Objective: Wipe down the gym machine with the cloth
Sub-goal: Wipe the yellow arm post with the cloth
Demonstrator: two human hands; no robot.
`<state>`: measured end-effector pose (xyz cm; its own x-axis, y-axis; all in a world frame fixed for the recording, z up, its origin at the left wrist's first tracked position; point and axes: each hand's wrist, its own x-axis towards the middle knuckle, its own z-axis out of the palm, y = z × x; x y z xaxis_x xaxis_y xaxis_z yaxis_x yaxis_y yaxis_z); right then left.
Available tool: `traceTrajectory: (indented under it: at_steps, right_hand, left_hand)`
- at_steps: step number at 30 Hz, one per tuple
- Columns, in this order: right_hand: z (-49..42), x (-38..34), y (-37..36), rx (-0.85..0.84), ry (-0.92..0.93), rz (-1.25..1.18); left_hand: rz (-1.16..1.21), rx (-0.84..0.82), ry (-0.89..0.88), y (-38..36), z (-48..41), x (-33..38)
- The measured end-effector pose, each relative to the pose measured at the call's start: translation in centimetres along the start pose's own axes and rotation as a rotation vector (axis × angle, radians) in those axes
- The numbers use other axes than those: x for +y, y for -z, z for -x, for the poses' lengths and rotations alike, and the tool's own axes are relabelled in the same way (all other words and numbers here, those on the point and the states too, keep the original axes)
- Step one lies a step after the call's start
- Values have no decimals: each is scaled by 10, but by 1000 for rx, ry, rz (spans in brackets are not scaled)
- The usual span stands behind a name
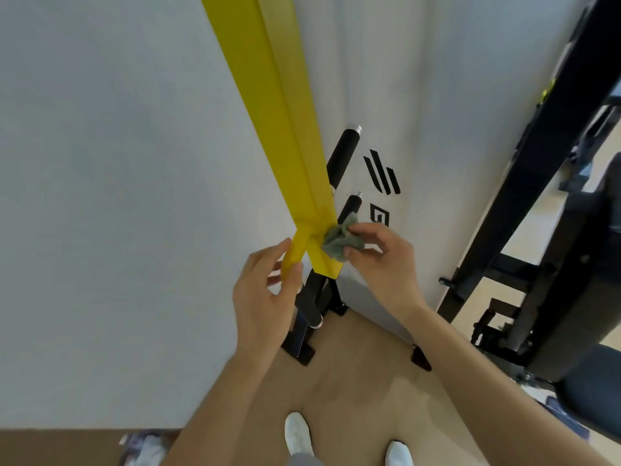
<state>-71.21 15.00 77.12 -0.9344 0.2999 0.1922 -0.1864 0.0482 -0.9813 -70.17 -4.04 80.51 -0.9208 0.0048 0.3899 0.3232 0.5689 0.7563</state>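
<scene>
Yellow beam [292, 156] edge: right hand [379, 260] pinches cloth [336, 242] against it; left hand [265, 297] grips handle [294, 255].

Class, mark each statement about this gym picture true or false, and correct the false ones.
1. The right hand presses a crumpled grey-green cloth against the long yellow metal beam. True.
2. The left hand hangs free. False: it grips the beam's short yellow side stub.
3. The cloth is bright red. False: it is grey-green.
4. Two white shoes stand on the wooden floor. True.
</scene>
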Motion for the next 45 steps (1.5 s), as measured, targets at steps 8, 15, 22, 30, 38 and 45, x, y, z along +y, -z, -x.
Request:
traceTrajectory:
  at_steps: [8, 15, 22, 30, 38, 45]
  right_hand:
    - [-11, 27, -33, 45, 7, 84]
    - [5, 64, -41, 4, -197, 202]
    - [2, 57, -43, 53, -214, 214]
    - [-13, 18, -63, 222, 99, 186]
    - [-2, 58, -69, 171, -91, 280]
    - [2, 90, -69, 129, -287, 347]
  left_hand:
    - [19, 70, 5, -10, -8, -9]
    - [21, 55, 14, -6, -14, -14]
    - [28, 48, -12, -7, -15, -20]
    - [56, 60, -2, -10, -15, -22]
    - [79, 55, 8, -7, -17, -21]
    - [67, 46, 31, -5, -17, -20]
